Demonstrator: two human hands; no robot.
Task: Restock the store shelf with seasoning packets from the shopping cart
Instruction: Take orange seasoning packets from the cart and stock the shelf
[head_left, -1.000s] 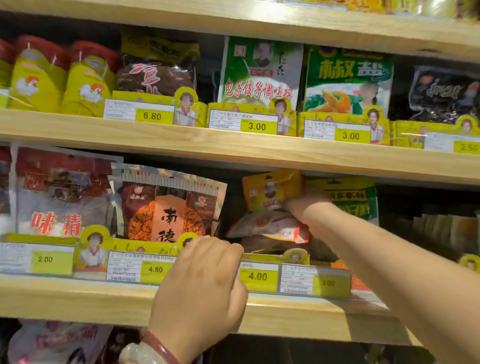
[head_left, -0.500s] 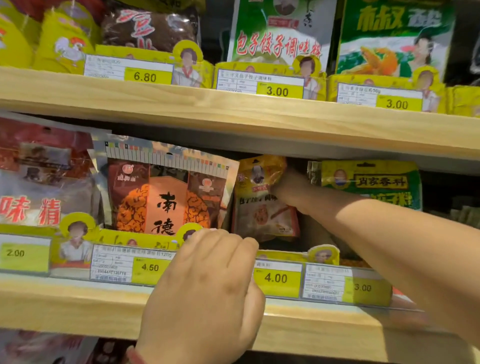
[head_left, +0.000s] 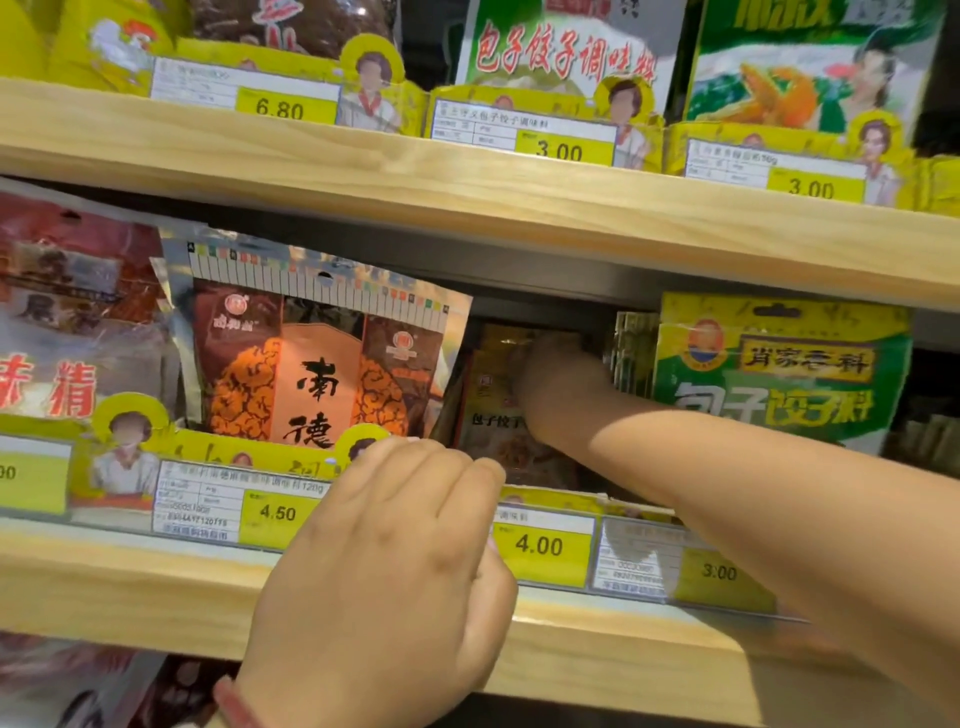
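Note:
A yellow seasoning packet (head_left: 493, 410) stands deep in the dim gap of the middle shelf (head_left: 130, 597), behind the 4.00 price tag (head_left: 540, 545). My right hand (head_left: 556, 384) reaches far into that gap and holds the packet near its top; its fingers are blurred and partly hidden in shadow. My left hand (head_left: 389, 561) is at the shelf's front, with its fingers hooked over the price tag rail (head_left: 208, 499). The shopping cart is out of view.
An orange-brown packet (head_left: 322, 364) stands just left of the gap and a green-yellow one (head_left: 779, 374) just right. Red-white bags (head_left: 78, 312) fill the far left. The upper shelf board (head_left: 467, 192) hangs low over the gap. More packets stand above it.
The view has closed in on the shelf. My right hand has pushed the yellow packet deeper into the gap, where it now stands more upright. The left hand stays on the rail.

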